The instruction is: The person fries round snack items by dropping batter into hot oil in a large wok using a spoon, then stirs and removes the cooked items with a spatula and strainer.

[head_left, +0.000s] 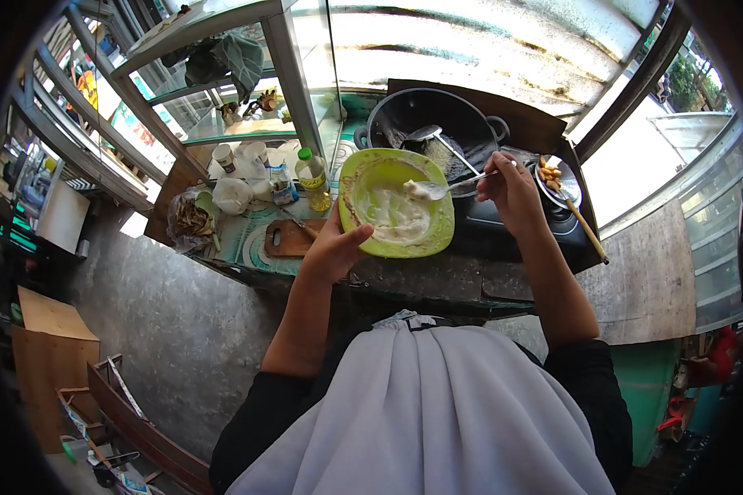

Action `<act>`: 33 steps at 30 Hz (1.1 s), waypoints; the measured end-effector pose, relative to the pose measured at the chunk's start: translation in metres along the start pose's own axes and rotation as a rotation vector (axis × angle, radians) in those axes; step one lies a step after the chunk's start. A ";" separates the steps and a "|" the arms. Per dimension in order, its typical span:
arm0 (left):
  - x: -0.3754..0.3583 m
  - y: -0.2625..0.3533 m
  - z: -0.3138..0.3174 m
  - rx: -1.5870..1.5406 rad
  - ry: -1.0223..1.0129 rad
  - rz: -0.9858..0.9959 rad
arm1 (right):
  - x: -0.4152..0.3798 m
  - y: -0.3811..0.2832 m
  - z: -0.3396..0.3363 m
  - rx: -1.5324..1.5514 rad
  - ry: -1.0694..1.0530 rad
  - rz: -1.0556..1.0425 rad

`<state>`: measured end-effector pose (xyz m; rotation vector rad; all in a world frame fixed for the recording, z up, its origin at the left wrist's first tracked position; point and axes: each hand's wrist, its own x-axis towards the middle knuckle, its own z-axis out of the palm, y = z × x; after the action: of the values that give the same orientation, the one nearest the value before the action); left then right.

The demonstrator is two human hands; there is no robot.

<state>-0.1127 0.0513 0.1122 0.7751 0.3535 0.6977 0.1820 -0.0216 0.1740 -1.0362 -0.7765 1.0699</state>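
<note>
My left hand (335, 247) grips the lower left rim of a green bowl (439, 233), which is tilted toward me. A pale, thick batter (398, 216) coats its inside. In my right hand (510, 191) is the handle of a metal spoon (433, 190), with a lump of batter on its tip over the bowl. Just behind the bowl stands a large black wok (396, 107) with oil or food in it, partly hidden. A metal ladle or turner (425, 134) rests inside the wok.
Right of the wok, a strainer (571, 196) with a long handle holds fried brown pieces (551, 175). A yellow oil bottle (314, 183) with a green cap, a cutting board (287, 239), cups (224, 157) and a plastic bag (191, 221) lie left. A glass case (305, 82) rises behind them.
</note>
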 end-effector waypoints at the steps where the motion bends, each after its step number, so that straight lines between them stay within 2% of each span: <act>1: -0.003 0.002 -0.002 0.009 0.037 0.011 | 0.006 0.000 -0.007 0.045 0.019 0.026; 5: -0.013 -0.004 -0.013 -0.065 0.119 0.135 | 0.038 0.005 -0.057 0.167 0.078 0.091; 12: -0.039 -0.008 -0.015 -0.076 0.310 0.292 | 0.115 0.036 -0.142 -0.039 0.207 0.103; 17: -0.047 -0.017 0.001 -0.152 0.390 0.380 | 0.173 0.065 -0.170 -0.286 0.255 0.072; 20: -0.053 -0.030 0.004 -0.164 0.417 0.406 | 0.211 0.092 -0.189 -0.386 0.207 -0.004; 21: -0.055 -0.035 0.009 -0.168 0.438 0.426 | 0.216 0.094 -0.183 -0.591 0.216 -0.072; 24: -0.058 -0.048 0.026 -0.176 0.482 0.474 | 0.226 0.094 -0.164 -0.876 0.126 -0.093; 28: -0.064 -0.070 0.037 -0.186 0.536 0.491 | 0.258 0.104 -0.151 -0.909 -0.014 -0.067; 33: -0.074 -0.089 0.043 -0.205 0.630 0.503 | 0.306 0.125 -0.147 -0.856 -0.180 0.187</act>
<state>-0.1042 -0.0670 0.0784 0.4299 0.6530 1.4362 0.3702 0.2428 0.0132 -1.7719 -1.3623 1.0036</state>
